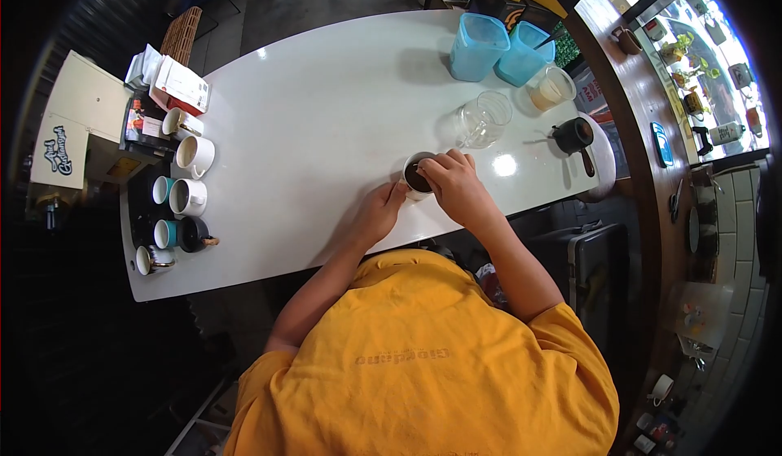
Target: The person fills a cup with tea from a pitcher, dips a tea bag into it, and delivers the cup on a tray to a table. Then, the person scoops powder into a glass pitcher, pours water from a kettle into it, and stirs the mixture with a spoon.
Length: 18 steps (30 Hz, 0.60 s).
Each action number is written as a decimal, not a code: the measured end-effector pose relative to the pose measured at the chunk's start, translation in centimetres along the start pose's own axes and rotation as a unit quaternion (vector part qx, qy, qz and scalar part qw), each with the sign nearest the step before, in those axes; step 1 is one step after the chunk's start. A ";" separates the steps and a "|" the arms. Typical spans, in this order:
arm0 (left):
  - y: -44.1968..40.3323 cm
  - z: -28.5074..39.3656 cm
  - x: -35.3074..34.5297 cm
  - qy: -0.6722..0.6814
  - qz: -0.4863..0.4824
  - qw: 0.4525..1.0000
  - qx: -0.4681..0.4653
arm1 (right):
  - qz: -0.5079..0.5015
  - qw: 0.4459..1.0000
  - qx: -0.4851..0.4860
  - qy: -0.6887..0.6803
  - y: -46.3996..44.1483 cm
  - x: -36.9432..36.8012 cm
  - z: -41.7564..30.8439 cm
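A white cup (419, 195) with dark liquid in it stands near the front edge of the white table. My left hand (381, 213) is closed against the cup's left side, its fingertips at the wall. Over the cup's right rim, my right hand (458, 181) is pinched with the fingertips just above the liquid. Whatever it holds is hidden by the fingers. Just beyond the cup stands a clear glass jug (485, 120). To the right of it lies a small black pot (573, 135) with a brown handle.
Two blue plastic containers (479, 49) stand at the back right, beside a clear tub (552, 89) with pale contents. Several mugs (195, 155) line the table's left end, near a cream-coloured machine (81, 122) and a stack of boxes (181, 83). A wooden ledge (643, 114) runs along the right.
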State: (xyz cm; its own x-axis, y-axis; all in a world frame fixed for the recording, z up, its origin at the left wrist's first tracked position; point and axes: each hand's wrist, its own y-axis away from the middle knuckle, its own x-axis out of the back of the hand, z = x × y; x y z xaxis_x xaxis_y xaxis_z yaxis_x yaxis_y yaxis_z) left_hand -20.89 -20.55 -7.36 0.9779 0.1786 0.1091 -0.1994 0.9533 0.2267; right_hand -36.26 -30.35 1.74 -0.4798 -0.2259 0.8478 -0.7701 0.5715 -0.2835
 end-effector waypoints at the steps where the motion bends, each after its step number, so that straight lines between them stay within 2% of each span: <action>1: 0.0 0.3 0.0 0.002 -0.004 1.000 0.006 | 0.001 1.000 -0.002 0.000 0.0 0.0 0.0; 7: -0.3 -0.7 0.1 -0.028 0.016 0.999 0.000 | -0.010 1.000 0.010 -0.014 0.2 0.5 0.3; 10: 0.1 0.1 0.2 -0.033 0.010 0.999 0.031 | -0.017 0.999 0.025 -0.022 0.4 1.7 0.5; 11: 0.1 0.0 0.0 -0.033 0.009 0.999 0.034 | 0.011 0.999 0.046 -0.022 0.4 2.3 0.3; 13: 0.2 -0.2 -0.4 0.055 0.012 0.998 -0.011 | 0.036 0.997 0.067 -0.025 0.5 3.7 -0.2; 16: 0.1 -0.4 -0.1 0.083 -0.020 0.996 0.004 | 0.079 0.991 0.108 -0.027 1.7 4.7 -0.7; 18: 0.4 0.5 -0.6 0.082 -0.002 0.997 0.003 | 0.151 0.976 0.154 -0.027 2.7 3.9 -0.2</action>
State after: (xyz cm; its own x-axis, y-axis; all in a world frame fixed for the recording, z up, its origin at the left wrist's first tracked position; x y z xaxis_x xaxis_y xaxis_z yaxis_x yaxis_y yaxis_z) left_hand -21.61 -20.41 -6.83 0.9757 0.2131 -0.0519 -0.1956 0.9526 0.2330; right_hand -40.11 -29.52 4.39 -0.7204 -0.1300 0.6813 -0.6750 0.3571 -0.6456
